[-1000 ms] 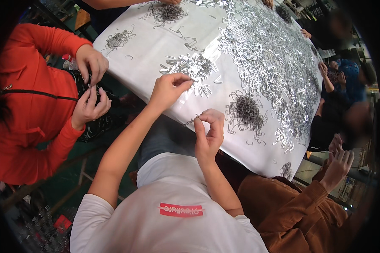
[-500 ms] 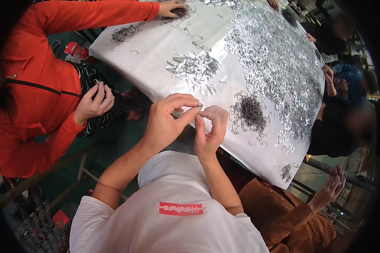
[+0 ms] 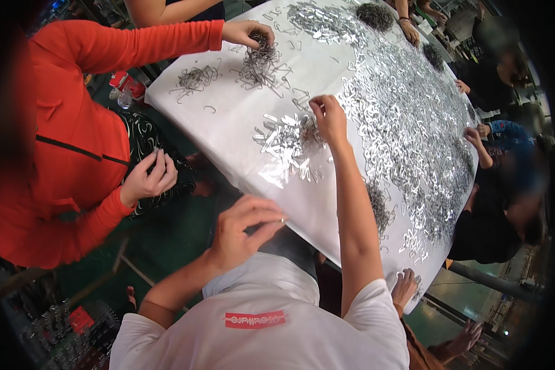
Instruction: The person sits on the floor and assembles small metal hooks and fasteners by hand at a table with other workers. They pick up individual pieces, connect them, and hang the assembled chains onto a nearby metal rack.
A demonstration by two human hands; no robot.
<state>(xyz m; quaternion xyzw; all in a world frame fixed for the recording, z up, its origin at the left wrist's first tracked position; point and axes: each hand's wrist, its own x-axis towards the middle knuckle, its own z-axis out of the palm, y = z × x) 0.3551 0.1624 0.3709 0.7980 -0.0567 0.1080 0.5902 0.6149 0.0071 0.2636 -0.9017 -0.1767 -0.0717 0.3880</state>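
My left hand (image 3: 243, 228) is held in front of the white shirt, off the table's near edge. Its thumb and forefinger pinch a tiny shiny metal piece (image 3: 283, 220); most of it is hidden, and the hand is slightly blurred. Stretched out over the table, my right hand (image 3: 331, 122) has its fingertips drawn together just beyond a pile of flat silver metal clips (image 3: 283, 143). Whether anything sits between those fingertips cannot be made out. Thin dark wire pieces lie at the right side of that pile.
Loose silver clips (image 3: 407, 135) cover the right of the white tabletop (image 3: 185, 102). A dark wire heap (image 3: 379, 206) lies partly behind my right forearm. At left, a person in a red jacket (image 3: 80, 123) handles a wire tangle (image 3: 260, 58). Other people work along the far side.
My hands have come apart. The right reached forward over the silver clip pile; the left dropped lower, still pinching. The person in red has lifted some tangled wire.
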